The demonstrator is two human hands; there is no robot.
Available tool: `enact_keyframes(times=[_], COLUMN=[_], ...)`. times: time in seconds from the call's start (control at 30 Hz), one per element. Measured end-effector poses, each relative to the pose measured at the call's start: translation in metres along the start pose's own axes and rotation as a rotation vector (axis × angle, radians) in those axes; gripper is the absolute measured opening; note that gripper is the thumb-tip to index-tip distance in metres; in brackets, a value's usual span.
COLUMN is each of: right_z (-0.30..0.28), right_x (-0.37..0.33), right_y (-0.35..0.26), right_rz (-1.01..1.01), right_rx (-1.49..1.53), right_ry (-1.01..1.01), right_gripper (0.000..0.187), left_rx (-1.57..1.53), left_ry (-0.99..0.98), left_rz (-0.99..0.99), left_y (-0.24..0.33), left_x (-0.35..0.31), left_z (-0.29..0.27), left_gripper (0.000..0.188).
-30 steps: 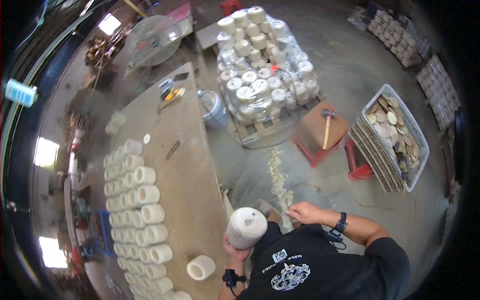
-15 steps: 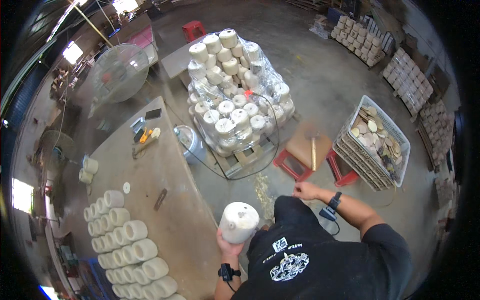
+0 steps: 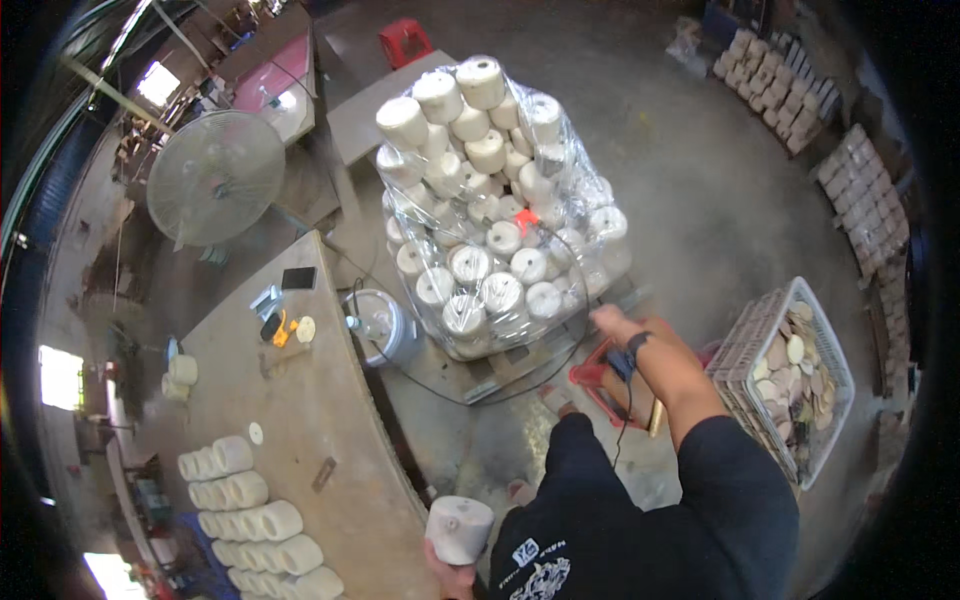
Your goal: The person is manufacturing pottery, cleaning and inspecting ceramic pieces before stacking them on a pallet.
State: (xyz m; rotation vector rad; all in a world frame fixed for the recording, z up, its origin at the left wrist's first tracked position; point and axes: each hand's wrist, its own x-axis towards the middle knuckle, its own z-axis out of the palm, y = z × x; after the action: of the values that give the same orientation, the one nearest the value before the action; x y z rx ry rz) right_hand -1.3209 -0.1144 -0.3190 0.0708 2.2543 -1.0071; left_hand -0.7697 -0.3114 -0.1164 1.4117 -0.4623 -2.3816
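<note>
Left hand [image 3: 450, 575] grasping a pale cylinder [image 3: 460, 530] along its lower side — probably rigid, fairly heavy, best supported beneath; right hand [image 3: 612, 322] outstretched — finger closure indeterminate.

1. The off-white cylinder [image 3: 460, 535] sits in the left hand [image 3: 447, 572], which grips it from below and the near left. It is short and stout, with softly rounded edges. Its pose is slightly tilted, the broad round end facing upward above the hand. That end is pale with a faint dark mark; the side shows a small round spot just above the fingers.

2. The film-wrapped stack [image 3: 490, 235] rises ahead of the right hand [image 3: 608, 322] and to its left, its lower corner near the fingers; contact cannot be told. It is a tapering pile of similar off-white cylinders, some leaning, many showing round ends, several with dark centre holes.
</note>
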Motion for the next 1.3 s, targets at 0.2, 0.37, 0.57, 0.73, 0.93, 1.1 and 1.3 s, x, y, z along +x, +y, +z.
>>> enact_keyframes(times=[0.2, 0.37, 0.57, 0.73, 0.93, 1.1, 1.3], right_z=[0.008, 0.023, 0.041, 0.045, 0.045, -0.002, -0.027], right_x=[0.153, 0.217, 0.239, 0.245, 0.216, 0.099, -0.125], right_y=[-0.019, -0.021, -0.033, -0.052, -0.123, -0.162, -0.156], right_rz=[-0.005, -0.061, 0.052, 0.177, -0.431, -0.52, -0.511], right_rx=[-0.079, -0.106, -0.13, -0.021, 0.36, 0.639, 0.67], right_ry=[0.201, 0.174, 0.2, 0.111, 0.278, 0.03, -0.554], right_gripper=[0.046, 0.056, 0.067, 0.043, 0.033, 0.04, 0.024], left_rx=[0.075, 0.138, 0.159, 0.15, 0.05, -0.161, -0.284], left_ry=[0.321, 0.52, 0.605, 0.634, 0.613, 0.54, 0.343], left_rz=[-0.028, -0.074, -0.094, -0.107, -0.08, -0.061, 0.106], left_y=[-0.013, -0.015, -0.012, -0.009, -0.012, -0.02, -0.03], left_x=[0.016, 0.027, 0.04, 0.045, 0.033, 0.013, -0.001], left_z=[0.055, 0.082, 0.099, 0.103, 0.099, 0.076, 0.053], left_gripper=[0.066, 0.065, 0.063, 0.061, 0.06, 0.058, 0.05])
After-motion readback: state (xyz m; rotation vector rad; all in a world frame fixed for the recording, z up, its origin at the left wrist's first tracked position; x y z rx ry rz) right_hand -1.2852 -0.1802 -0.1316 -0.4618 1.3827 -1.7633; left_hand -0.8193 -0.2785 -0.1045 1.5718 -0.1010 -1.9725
